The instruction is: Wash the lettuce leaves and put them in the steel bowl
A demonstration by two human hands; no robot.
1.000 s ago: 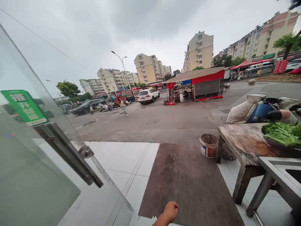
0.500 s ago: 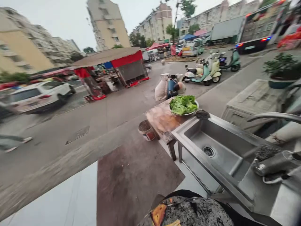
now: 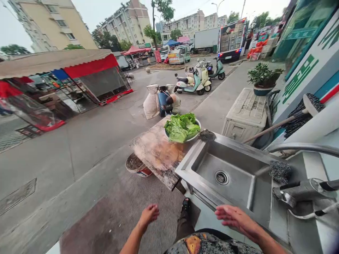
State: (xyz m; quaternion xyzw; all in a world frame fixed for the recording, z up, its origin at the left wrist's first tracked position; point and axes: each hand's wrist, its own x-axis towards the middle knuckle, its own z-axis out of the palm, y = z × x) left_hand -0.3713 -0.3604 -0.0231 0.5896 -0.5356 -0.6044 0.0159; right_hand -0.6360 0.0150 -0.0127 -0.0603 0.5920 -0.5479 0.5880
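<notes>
My left hand (image 3: 148, 214) hangs over the brown doormat (image 3: 127, 218) with its fingers loosely curled and nothing in it. My right hand (image 3: 233, 218) reaches forward, fingers stretched out flat, just short of the front rim of the steel sink (image 3: 185, 168). It holds nothing. A metal bowl heaped with green lettuce (image 3: 182, 127) sits on the worn wooden table (image 3: 156, 153) left of the sink. A steel-wool scrubber (image 3: 279, 171) lies on the sink's far edge. My foot (image 3: 186, 206) stands on the mat.
A tap (image 3: 302, 148) arches over the sink; a metal handle (image 3: 299, 190) lies at the right. A plastic bucket (image 3: 136, 165) stands under the table. Behind are a broom (image 3: 307, 107), an air-conditioner unit (image 3: 246, 114), a potted plant (image 3: 262, 78), parked scooters (image 3: 193, 80) and a red-awning stall (image 3: 79, 76).
My view swung right from the glass door and street to the sink and table. Both my hands have come into view at the bottom, the right one stretched toward the sink.
</notes>
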